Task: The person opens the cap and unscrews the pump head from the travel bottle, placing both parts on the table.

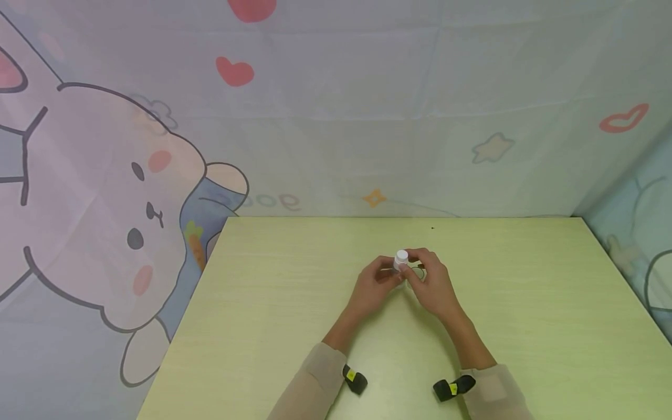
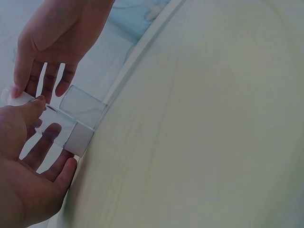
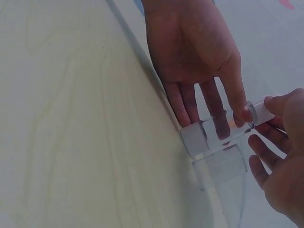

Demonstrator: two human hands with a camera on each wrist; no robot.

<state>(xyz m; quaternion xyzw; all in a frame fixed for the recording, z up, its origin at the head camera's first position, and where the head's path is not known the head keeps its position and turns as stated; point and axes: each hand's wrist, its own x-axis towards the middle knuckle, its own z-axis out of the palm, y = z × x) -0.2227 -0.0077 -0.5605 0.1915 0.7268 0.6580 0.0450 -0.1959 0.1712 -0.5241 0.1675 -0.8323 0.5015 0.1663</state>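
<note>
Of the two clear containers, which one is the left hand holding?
The bottle: the left hand grips it, and it has a white cap. The glass beside it shows no cap.

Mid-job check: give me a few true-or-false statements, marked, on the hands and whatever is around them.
1. The left hand holds a clear cylindrical bottle with a white lower section. True.
2. The right hand holds nothing. False: it pinches the round white cap.
3. The cap is at the bottle's top end. True.
4. In the head view, the clear cylindrical cup is left of the bottle. False: it is on the right.
5. The wood-grained table is pale yellow. True.
</note>
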